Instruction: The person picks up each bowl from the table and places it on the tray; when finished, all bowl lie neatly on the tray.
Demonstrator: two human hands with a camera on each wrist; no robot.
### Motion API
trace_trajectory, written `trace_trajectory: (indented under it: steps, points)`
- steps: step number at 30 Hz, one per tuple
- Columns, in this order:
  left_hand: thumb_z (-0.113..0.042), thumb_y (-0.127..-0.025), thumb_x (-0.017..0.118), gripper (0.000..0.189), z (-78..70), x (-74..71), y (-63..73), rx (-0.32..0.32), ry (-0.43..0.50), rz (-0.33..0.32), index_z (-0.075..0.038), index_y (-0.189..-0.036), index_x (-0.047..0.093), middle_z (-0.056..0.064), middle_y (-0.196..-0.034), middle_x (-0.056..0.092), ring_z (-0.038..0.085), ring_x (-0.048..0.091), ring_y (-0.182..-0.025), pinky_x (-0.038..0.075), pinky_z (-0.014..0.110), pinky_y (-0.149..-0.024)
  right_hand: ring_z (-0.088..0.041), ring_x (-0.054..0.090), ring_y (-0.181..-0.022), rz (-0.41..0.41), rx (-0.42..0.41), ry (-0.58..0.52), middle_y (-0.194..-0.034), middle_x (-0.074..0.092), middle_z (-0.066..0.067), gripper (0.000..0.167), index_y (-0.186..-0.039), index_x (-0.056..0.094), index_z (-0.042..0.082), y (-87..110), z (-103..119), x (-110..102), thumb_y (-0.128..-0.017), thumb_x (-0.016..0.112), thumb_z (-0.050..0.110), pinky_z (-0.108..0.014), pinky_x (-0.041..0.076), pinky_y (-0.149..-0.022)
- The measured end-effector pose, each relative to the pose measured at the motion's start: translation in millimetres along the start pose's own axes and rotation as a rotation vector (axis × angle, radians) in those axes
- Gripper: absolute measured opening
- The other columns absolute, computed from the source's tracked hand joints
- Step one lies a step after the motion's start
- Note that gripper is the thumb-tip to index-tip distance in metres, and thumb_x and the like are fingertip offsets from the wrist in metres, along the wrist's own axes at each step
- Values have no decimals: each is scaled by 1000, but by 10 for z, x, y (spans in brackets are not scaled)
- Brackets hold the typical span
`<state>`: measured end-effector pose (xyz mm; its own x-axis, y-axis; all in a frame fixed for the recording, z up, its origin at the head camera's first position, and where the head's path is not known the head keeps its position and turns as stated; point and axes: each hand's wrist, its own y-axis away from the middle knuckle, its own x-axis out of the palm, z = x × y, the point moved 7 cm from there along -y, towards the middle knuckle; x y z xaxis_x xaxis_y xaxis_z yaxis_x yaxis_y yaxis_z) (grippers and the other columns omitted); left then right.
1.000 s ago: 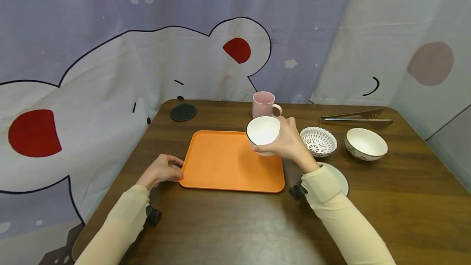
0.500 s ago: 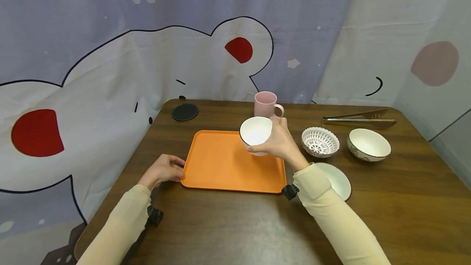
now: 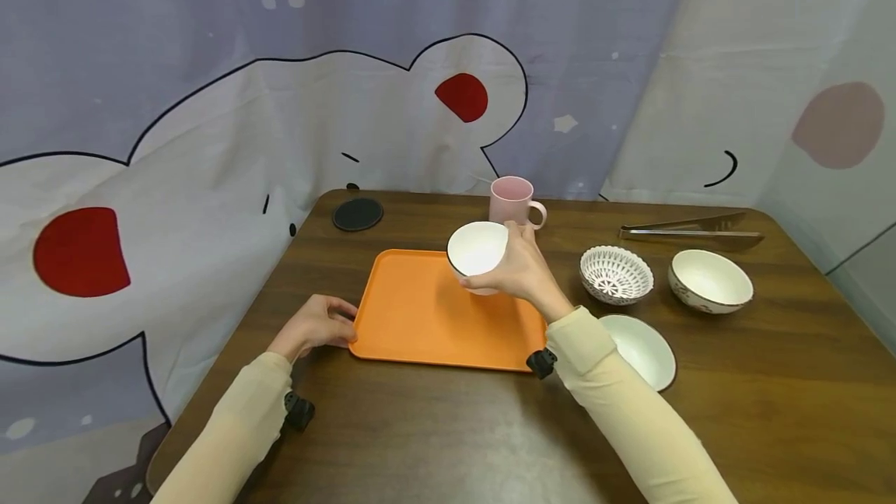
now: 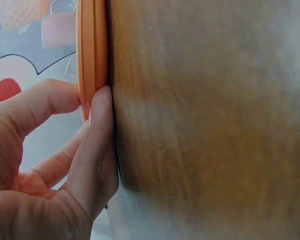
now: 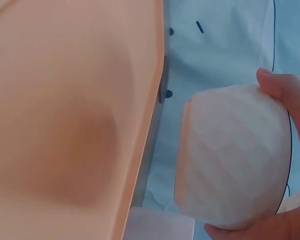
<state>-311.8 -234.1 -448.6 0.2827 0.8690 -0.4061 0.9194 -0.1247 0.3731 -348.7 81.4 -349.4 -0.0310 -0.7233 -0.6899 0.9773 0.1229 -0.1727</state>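
My right hand (image 3: 519, 264) grips a white bowl (image 3: 476, 249) with a thin dark rim, thumb and fingers on opposite sides. The bowl is tilted and hangs above the orange tray (image 3: 413, 317), casting a shadow on it. In the right wrist view the bowl's (image 5: 235, 155) outer wall has a diamond pattern. At the tray's near left corner, my left hand (image 3: 316, 325) pinches the rim. The left wrist view shows the tray (image 4: 92, 45) edge-on, low over the wooden table, with fingers on both sides of its edge.
Behind the tray stands a pink mug (image 3: 511, 199); a black coaster (image 3: 358, 214) lies at back left. To the right are a white openwork bowl (image 3: 616, 276), a patterned bowl (image 3: 710, 281), a white plate (image 3: 642, 352) partly behind the right sleeve, and metal tongs (image 3: 689, 232).
My right hand has carried the bowl leftward over the tray, from its right part toward the middle. The left hand keeps its hold at the tray's corner. The view has shifted slightly.
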Motion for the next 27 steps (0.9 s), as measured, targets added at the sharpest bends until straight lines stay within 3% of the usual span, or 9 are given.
trace_trajectory:
  steps: [20, 27]
  points:
    - [6, -77, 72, 50, 23, -4, 24, 8, 7, -14, 12, -124, 54, 22, -99, 69, 19, 69, -76, 62, 34, -71, -35, 52, -116, 65, 42, -25, -130, 42, -19, 113, -140, 35, 1, -156, 27, 468, -53, 93, 42, -48, 50, -98]
    - [6, -79, 70, 49, -3, -2, 26, 10, 19, -11, 11, -125, 54, 22, -102, 68, 20, 70, -78, 62, 35, -73, -36, 51, -117, 75, 40, -61, -133, 40, -20, 115, -144, 32, 1, -246, 137, 614, -55, 92, 43, -49, 50, -99]
